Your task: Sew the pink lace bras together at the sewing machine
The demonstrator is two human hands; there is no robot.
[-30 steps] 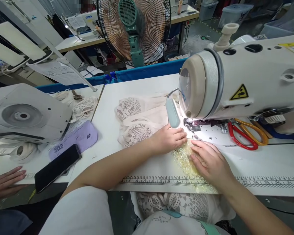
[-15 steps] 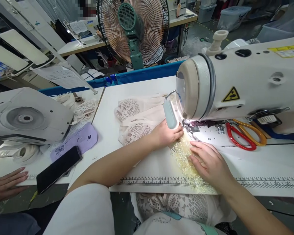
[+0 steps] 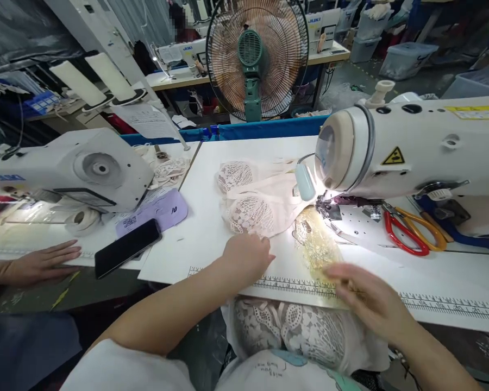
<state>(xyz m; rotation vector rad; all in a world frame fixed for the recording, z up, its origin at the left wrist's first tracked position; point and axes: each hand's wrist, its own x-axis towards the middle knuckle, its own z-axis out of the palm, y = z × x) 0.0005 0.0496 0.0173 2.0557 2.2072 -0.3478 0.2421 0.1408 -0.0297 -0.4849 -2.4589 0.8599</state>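
1. Head view, left hand (image 3: 248,256): curled, grip unclear; bra (image 3: 250,213) at 12 o'clock.
2. Right hand (image 3: 369,298): blurred, grip unclear; yellow strip (image 3: 318,244) at 10 o'clock.
3. Handling: strip best kept flat, unstretched.

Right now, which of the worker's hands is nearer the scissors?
Right. The right hand is on the worker's side of the scissors, slightly left; the left hand is much farther left, by the lace garment.
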